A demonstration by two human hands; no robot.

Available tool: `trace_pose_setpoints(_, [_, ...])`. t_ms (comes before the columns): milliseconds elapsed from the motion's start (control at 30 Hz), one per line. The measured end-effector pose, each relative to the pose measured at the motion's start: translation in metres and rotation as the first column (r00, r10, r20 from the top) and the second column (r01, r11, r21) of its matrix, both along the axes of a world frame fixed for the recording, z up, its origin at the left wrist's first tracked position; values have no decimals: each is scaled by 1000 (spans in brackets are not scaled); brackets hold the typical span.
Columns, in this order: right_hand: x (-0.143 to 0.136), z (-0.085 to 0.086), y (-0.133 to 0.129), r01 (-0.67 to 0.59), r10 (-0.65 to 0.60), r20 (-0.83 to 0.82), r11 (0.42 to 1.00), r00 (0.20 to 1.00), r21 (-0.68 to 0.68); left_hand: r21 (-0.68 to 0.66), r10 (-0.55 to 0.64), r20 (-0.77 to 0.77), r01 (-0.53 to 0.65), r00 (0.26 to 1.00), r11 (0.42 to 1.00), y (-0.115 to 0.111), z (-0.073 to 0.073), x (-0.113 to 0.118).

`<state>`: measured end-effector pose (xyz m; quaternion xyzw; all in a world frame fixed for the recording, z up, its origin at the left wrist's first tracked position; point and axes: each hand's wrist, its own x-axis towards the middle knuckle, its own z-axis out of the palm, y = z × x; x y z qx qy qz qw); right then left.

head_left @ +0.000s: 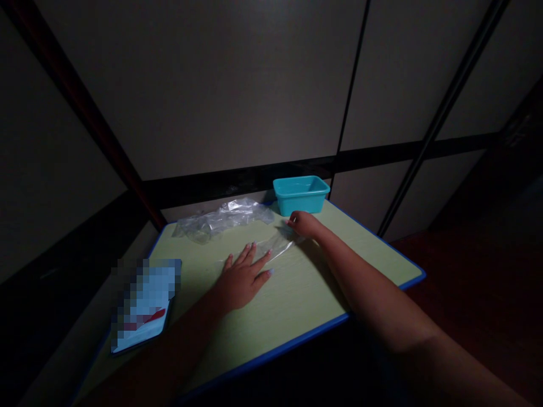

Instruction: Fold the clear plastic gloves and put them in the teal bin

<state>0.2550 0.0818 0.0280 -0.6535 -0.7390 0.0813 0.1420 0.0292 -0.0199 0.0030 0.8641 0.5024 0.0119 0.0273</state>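
Observation:
A thin clear plastic bag (276,244) lies flat on the table between my two hands. My left hand (242,281) rests palm down with its fingers spread, the fingertips on the bag's near left part. At the bag's far right end, my right hand (302,223) has its fingers curled in a pinch on the plastic. Just behind that hand stands a turquoise plastic basin (302,198). Several crumpled clear plastic bags (227,219) lie in a heap along the back of the table.
The pale green table (297,299) has a blue edge. A tablet (148,305) with a lit, partly blurred screen lies at the left side. Large panelled doors (237,90) rise right behind the table. The surroundings are dark.

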Motion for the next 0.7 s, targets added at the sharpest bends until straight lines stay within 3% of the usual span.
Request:
trace_pose_setpoints(200, [8, 20, -15, 5, -3, 14, 991, 1000, -130, -2, -2, 2, 2, 1000, 1000, 0, 0, 0])
trace_pose_setpoints(300, [-11, 15, -31, -2, -1, 38, 998, 999, 70, 15, 0, 2, 0, 1000, 1000, 0, -1, 0])
trace_pose_setpoints(367, [-28, 7, -42, -136, 131, 60, 986, 990, 97, 32, 1, -7, -1, 1000, 999, 0, -3, 0])
trace_pose_setpoints(433, [-42, -1, -48, -247, 243, 99, 969, 965, 26, 47, 4, -19, -3, 1000, 999, 1, -5, 0])
trace_pose_setpoints(500, [-49, -7, -49, -272, 281, 134, 959, 950, -80, 56, 10, -28, -8, 1000, 998, 1, -6, 1])
trace_pose_setpoints(700, [-38, -16, -28, -96, 153, 200, 959, 968, -267, 61, 47, -42, -45, 998, 997, 1, -6, 1])
